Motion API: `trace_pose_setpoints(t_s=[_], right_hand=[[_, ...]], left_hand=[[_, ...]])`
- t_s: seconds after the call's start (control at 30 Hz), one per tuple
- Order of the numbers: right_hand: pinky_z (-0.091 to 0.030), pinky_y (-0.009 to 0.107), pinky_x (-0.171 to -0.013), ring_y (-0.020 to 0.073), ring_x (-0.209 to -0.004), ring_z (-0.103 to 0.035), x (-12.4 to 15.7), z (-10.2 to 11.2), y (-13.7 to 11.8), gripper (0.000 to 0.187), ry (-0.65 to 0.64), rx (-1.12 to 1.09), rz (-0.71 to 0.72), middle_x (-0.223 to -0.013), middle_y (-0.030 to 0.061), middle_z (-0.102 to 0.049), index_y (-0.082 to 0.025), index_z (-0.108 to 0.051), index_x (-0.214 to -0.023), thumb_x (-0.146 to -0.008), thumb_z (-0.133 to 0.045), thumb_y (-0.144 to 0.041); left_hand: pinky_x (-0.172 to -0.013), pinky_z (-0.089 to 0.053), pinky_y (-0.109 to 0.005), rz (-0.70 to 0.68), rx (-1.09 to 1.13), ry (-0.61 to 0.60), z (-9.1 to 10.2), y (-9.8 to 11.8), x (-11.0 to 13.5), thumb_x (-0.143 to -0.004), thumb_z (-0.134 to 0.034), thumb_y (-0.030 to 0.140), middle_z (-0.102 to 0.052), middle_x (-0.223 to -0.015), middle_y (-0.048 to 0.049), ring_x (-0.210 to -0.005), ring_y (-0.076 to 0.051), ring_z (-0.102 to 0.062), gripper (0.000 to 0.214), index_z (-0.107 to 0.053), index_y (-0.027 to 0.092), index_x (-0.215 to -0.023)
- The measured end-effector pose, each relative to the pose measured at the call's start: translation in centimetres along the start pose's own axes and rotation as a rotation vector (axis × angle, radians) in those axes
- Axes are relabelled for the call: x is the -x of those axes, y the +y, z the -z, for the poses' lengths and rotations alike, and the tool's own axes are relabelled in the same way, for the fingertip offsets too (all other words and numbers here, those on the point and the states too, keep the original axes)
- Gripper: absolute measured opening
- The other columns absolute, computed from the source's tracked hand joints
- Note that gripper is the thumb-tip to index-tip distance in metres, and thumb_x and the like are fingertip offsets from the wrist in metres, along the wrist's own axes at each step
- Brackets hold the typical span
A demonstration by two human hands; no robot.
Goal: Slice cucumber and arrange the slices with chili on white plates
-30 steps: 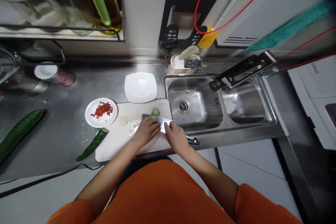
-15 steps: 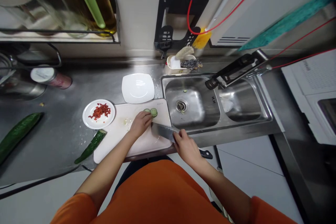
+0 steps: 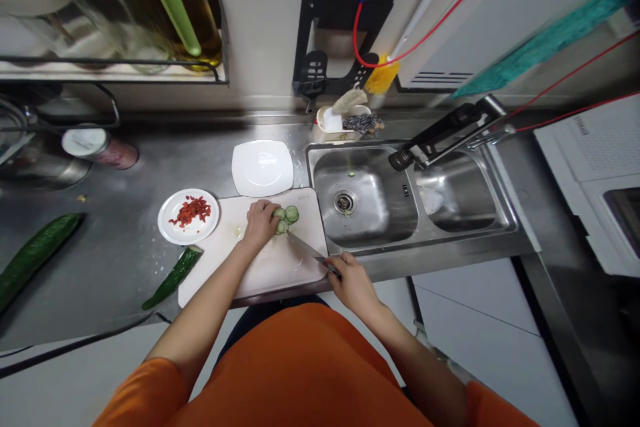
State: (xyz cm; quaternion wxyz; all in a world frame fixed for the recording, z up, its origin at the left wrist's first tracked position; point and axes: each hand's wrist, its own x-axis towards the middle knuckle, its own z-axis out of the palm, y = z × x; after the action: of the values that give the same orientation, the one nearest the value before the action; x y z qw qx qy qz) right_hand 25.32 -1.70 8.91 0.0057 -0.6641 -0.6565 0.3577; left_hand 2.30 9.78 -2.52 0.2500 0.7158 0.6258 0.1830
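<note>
Several pale green cucumber slices (image 3: 287, 215) lie in a small cluster on the white cutting board (image 3: 270, 273). My left hand (image 3: 261, 222) is at their left side, its fingers curled and closed against the nearest slices; the fingertips are partly hidden. In my right hand (image 3: 353, 281) is a kitchen knife (image 3: 306, 248), gripped by its handle at the board's right edge. The blade points up and left, its tip beside the lowest slices. A cut piece of cucumber (image 3: 174, 277) rests across the board's left edge.
A white plate of chopped red pieces (image 3: 167, 230) touches the board's left side. Behind the board is a white square plate (image 3: 263, 170). A double steel sink (image 3: 370, 197) is on the right. A larger cucumber (image 3: 37, 253) and a lidded can (image 3: 103, 147) are leftward.
My left hand has shifted slightly left and away from me, exposing more slices. The knife has turned, so its blade now appears narrower, with the tip nearer the slices.
</note>
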Motion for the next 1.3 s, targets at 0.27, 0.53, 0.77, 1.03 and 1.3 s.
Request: trace_pose_setpoints(t_s=[0.27,0.53,0.77,1.03,1.3], right_hand=[[-0.041,0.023,-0.074,0.0142,-0.079,-0.056,-0.1,-0.3,0.0,0.026,-0.035,-0.017,0.033,-0.091,0.0059,-0.056,-0.018,-0.065,-0.1,-0.081,-0.048,-0.011],[-0.037,0.022,-0.074,0.0149,-0.084,-0.057,-2.0,-2.1,-2.1,0.026,-0.215,0.075,0.08,-0.09,0.0067,-0.06,-0.017,-0.064,-0.101,-0.084,-0.044,-0.014],[-0.036,0.024,-0.071,0.0171,-0.089,-0.058,-3.2,-2.7,-4.3,0.026,-0.276,0.207,0.05,-0.101,0.0083,-0.061,-0.019,-0.057,-0.107,-0.092,-0.037,-0.021],[-0.04,0.027,-0.07,0.0205,-0.091,-0.061,-3.9,-3.5,-5.7,0.033,-0.352,0.379,0.047,-0.101,0.0107,-0.063,-0.018,-0.044,-0.12,-0.089,-0.032,-0.011],[-0.043,0.029,-0.069,0.0215,-0.089,-0.061,-4.4,-3.6,-6.6,0.046,-0.345,0.418,0.119,-0.096,0.0112,-0.064,-0.019,-0.033,-0.131,-0.087,-0.03,-0.007]], left_hand=[[-0.071,-0.042,-0.028,0.155,0.241,-0.057,1.8,0.6,0.1,-0.076,-0.053,0.026,-0.063,-0.077,-0.0015,-0.074,-0.016,-0.055,0.013,-0.064,0.02,-0.081],[-0.064,-0.042,-0.023,0.541,0.386,0.037,4.5,-2.3,4.8,-0.069,-0.06,0.04,-0.066,-0.072,0.0009,-0.063,-0.012,-0.056,0.028,-0.068,0.019,-0.086],[-0.082,-0.047,-0.03,0.437,0.225,0.133,3.8,-2.7,7.8,-0.077,-0.055,0.035,-0.069,-0.089,-0.0046,-0.08,-0.018,-0.062,0.032,-0.066,0.02,-0.103],[-0.083,-0.048,-0.033,0.259,0.08,0.186,2.6,-2.8,9.1,-0.077,-0.057,0.026,-0.064,-0.095,-0.0091,-0.086,-0.02,-0.059,0.029,-0.064,0.017,-0.104],[-0.08,-0.048,-0.033,0.278,0.078,0.216,2.0,-2.8,8.9,-0.079,-0.058,0.03,-0.064,-0.09,-0.009,-0.083,-0.021,-0.058,0.029,-0.064,0.016,-0.103]])
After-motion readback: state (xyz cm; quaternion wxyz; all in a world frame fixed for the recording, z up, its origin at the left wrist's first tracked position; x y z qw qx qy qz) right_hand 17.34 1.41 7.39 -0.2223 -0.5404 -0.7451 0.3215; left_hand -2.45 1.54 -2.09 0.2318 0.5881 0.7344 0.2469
